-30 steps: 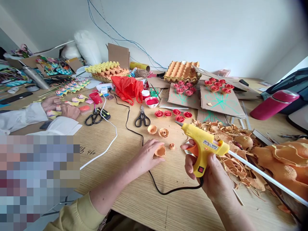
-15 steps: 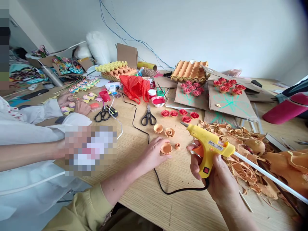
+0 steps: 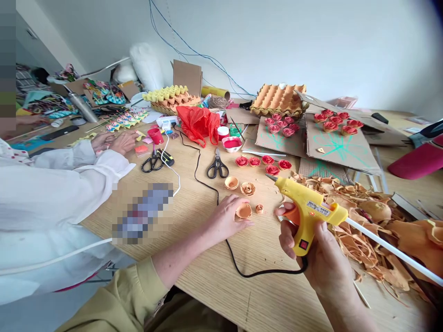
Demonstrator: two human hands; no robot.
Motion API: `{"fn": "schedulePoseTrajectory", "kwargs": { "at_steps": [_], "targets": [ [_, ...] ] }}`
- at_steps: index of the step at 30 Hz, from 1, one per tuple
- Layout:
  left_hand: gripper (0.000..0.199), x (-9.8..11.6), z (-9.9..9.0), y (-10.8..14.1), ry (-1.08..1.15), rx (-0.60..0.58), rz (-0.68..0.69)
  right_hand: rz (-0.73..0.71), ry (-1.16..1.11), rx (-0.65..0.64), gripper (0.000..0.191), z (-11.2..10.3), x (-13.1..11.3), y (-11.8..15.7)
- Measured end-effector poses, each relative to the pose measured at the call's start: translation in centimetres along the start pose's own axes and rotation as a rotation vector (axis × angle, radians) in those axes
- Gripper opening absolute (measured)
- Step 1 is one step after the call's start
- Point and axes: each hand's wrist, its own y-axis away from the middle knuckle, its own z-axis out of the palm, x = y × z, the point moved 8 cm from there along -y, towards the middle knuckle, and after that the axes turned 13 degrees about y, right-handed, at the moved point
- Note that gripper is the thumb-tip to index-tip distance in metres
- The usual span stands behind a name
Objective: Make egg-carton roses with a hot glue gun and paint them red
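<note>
Orange cup [image 3: 243,211], within loose grip of left hand [image 3: 223,217], right hand [image 3: 325,251] clasping glue gun [image 3: 299,193]

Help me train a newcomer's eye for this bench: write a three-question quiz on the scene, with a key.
1. Multiple choice: which side's hand holds the yellow glue gun? A) left B) right
2. True or false: the left hand curls around the side of an orange cup.
3. Count: how many red roses lie directly on the table?

Key: 1. B, the right hand; 2. True; 3. Five.
</note>
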Motion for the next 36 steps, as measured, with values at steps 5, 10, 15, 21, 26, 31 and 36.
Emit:
{"fn": "schedulePoseTrajectory", "kwargs": {
  "at_steps": [5,10,15,21,26,31,36],
  "targets": [
    [0.036,0.0,0.3,0.0,-0.043,0.003,0.02,0.029,-0.011,-0.01,0.039,0.3,0.1,0.1],
    [0.044,0.4,0.2,0.0,-0.015,0.036,0.067,0.03,-0.004,-0.023,0.039,0.4,0.0,0.2],
    [0.038,1.4,-0.5,0.2,0.159,0.065,0.042,0.016,-0.006,-0.005,0.038,0.3,-0.1,0.2],
    [0.041,0.9,0.1,0.3,0.342,0.003,-0.125,0.04,-0.015,0.022,0.038,0.7,-0.5,0.2],
    [0.035,1.0,0.3,0.1,0.382,-0.032,-0.144,0.037,-0.023,0.017,0.037,0.8,-0.5,0.1],
    [0.019,1.5,0.3,0.1,0.381,-0.03,-0.12,0.048,-0.021,0.028,0.041,0.5,0.0,0.1],
    [0.014,1.4,0.4,0.2,0.374,-0.014,-0.15,0.056,0.013,0.024,0.044,0.5,0.1,0.2]
  ]
}}
